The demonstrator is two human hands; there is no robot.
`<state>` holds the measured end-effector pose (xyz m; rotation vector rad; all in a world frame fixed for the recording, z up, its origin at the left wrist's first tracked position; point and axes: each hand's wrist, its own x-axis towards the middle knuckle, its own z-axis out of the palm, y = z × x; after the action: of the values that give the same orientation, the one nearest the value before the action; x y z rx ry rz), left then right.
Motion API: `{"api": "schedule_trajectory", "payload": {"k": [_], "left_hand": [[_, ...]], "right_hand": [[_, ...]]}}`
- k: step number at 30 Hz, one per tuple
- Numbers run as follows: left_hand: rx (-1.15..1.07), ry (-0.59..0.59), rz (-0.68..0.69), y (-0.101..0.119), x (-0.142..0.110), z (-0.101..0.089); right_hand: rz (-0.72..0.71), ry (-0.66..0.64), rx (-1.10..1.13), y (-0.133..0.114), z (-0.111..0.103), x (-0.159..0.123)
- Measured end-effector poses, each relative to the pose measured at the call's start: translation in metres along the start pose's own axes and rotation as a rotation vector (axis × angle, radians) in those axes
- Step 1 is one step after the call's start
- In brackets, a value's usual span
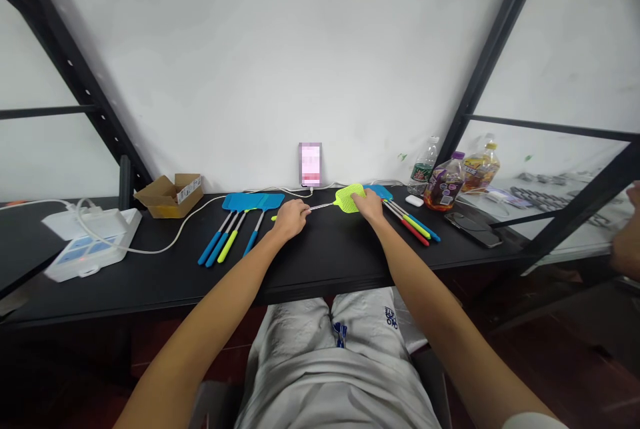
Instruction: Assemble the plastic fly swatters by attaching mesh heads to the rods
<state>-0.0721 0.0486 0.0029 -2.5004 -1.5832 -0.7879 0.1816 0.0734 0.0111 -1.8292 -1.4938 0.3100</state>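
Observation:
A yellow-green fly swatter (349, 197) lies crosswise over the middle of the black table, held in both hands. My left hand (291, 218) is closed around its handle end, and a bit of the green grip sticks out to the left. At the perforated head, my right hand (369, 205) pinches the right edge. Blue-headed fly swatters (254, 201) lie side by side to the left, with blue and green grips toward me. On the right, under and beside my right hand, is another group of fly swatters (410, 224) with red, green and blue grips.
A phone (311, 164) leans on the wall with a cable. Left are an open cardboard box (173, 197) and a white power strip box (93, 242). Right are bottles (444, 182), a white case (414, 200) and a dark phone (473, 229). A co-worker's arm (627, 242) shows far right.

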Motion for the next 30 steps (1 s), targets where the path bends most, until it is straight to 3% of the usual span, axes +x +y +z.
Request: {"api": "schedule_trajectory", "payload": {"k": [18,30], "left_hand": [[-0.092,0.006,-0.017,-0.004,0.002,0.006],[-0.171,-0.066,-0.022,0.008,-0.003,0.0]], "right_hand": [[-0.113,0.121,0.126,0.004,0.007,0.005],[-0.088,0.271,0.156,0.008,0.002,0.01]]}}
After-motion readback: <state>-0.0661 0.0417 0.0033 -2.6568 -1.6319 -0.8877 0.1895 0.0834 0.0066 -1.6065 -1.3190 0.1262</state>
